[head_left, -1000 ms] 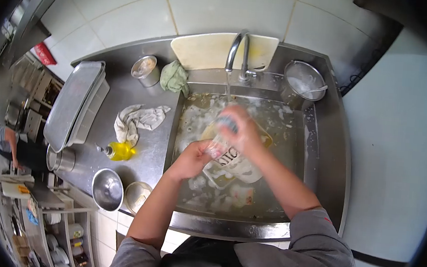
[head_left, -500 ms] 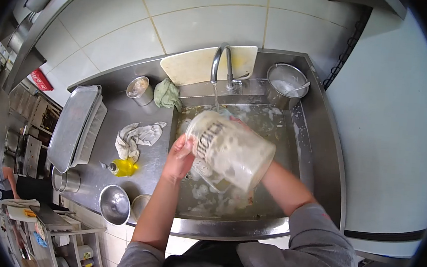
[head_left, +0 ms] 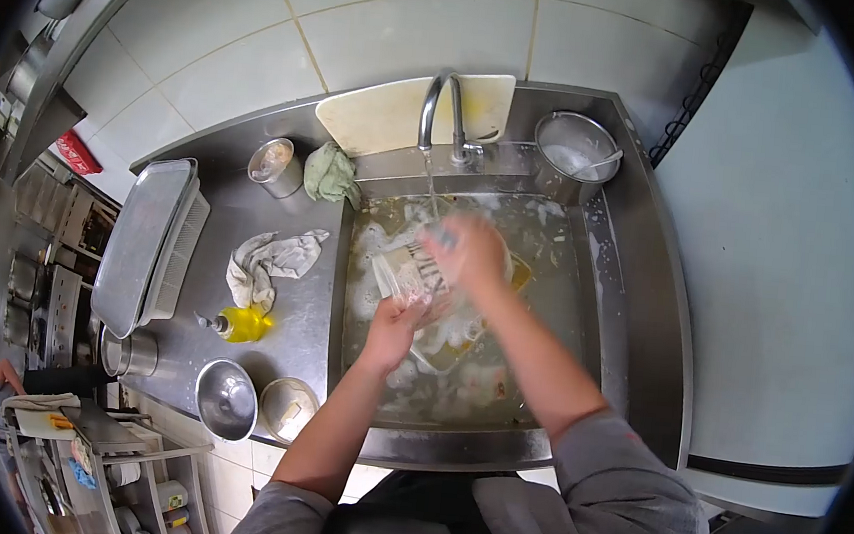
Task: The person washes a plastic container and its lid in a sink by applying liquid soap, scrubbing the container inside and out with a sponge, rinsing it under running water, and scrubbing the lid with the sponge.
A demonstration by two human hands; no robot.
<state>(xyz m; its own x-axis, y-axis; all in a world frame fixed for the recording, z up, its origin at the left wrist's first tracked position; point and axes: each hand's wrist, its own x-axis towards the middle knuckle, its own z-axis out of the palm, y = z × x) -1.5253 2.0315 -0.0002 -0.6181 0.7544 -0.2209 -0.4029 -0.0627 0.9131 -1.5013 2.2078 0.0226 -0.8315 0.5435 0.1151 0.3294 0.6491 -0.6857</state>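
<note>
A clear, cloudy plastic tub [head_left: 394, 274] with black lettering is held low over the soapy water of the sink [head_left: 477, 396]. My left hand [head_left: 404, 324] grips its near side. On the lettered side works my right hand [head_left: 475, 256], smeared by motion, its fingers closed round something small and greyish that I cannot make out. Water runs from the faucet [head_left: 429, 117] just beyond the hands. Under the tub, a clear container [head_left: 437, 360] lies partly in the suds.
On the left counter are a grey-white cloth [head_left: 275, 263], a yellow soap bottle [head_left: 245, 324], a metal bowl [head_left: 226, 400], a green cloth [head_left: 331, 172] and a lidded basket [head_left: 148, 245]. A metal pot [head_left: 574, 158] stands at the back right corner. A cutting board [head_left: 379, 113] leans behind the faucet.
The tub has come down toward the water and turned. My right hand has moved from behind it onto its lettered side. My left hand still holds it, now lower.
</note>
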